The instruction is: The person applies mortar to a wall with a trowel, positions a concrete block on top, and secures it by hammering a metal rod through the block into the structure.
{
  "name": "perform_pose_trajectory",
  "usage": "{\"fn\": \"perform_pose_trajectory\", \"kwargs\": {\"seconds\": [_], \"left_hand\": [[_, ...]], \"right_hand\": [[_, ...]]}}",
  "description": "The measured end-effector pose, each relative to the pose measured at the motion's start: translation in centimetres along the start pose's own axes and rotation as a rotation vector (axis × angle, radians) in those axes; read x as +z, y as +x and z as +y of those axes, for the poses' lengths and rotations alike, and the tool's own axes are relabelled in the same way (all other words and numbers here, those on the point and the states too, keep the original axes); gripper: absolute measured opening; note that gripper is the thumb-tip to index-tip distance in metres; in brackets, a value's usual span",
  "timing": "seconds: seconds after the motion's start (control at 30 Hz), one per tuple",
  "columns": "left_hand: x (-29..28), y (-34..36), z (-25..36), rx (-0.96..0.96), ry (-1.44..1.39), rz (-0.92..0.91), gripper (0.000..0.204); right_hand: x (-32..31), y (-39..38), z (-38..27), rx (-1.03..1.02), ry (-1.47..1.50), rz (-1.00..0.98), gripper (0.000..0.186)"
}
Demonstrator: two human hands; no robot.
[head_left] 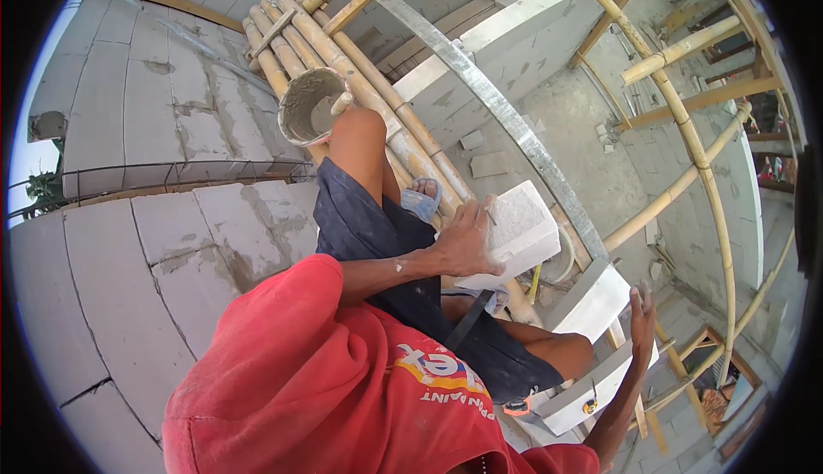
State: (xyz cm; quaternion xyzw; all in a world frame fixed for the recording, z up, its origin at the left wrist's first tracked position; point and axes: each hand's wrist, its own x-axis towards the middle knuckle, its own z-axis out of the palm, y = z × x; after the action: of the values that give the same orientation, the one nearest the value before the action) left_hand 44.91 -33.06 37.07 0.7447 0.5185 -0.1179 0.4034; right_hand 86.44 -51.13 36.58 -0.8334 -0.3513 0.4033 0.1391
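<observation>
I sit on a bamboo scaffold (pixel 343 54) in a red shirt and dark shorts. My left hand (pixel 467 243) grips a small white aerated block (pixel 527 230) from above, holding it over my lap; a thin pencil-like object sticks out between the fingers. My right hand (pixel 641 320) lies flat with fingers apart against the edge of a larger white block (pixel 591 307) that rests on the scaffold at my right. My foot in a blue sandal (pixel 420 201) rests on the poles just beyond the small block.
A bucket of grey mortar (pixel 310 107) stands on the bamboo poles by my knee. A grey block wall (pixel 146 243) runs along my left. A long metal strip (pixel 489 97) crosses diagonally. Bamboo braces (pixel 686 131) and a drop to the ground lie at right.
</observation>
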Motion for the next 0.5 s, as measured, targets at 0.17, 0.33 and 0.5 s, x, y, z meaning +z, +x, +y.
{"fn": "perform_pose_trajectory", "kwargs": {"seconds": [0.17, 0.33, 0.5], "left_hand": [[-13.3, -8.3, 7.5, 0.231, -0.439, 0.172, 0.132], [-25.0, -23.2, 14.0, 0.385, -0.677, 0.249, 0.13], [-30.4, -34.8, 17.2, 0.324, -0.727, 0.369, 0.128]], "right_hand": [[-2.8, -9.5, -11.7, 0.002, 0.857, -0.089, 0.084], [-13.1, -19.1, -28.9, -0.372, 0.917, -0.07, 0.093], [-26.3, -29.0, -50.0, -0.804, -0.362, -0.393, 0.124]]}}
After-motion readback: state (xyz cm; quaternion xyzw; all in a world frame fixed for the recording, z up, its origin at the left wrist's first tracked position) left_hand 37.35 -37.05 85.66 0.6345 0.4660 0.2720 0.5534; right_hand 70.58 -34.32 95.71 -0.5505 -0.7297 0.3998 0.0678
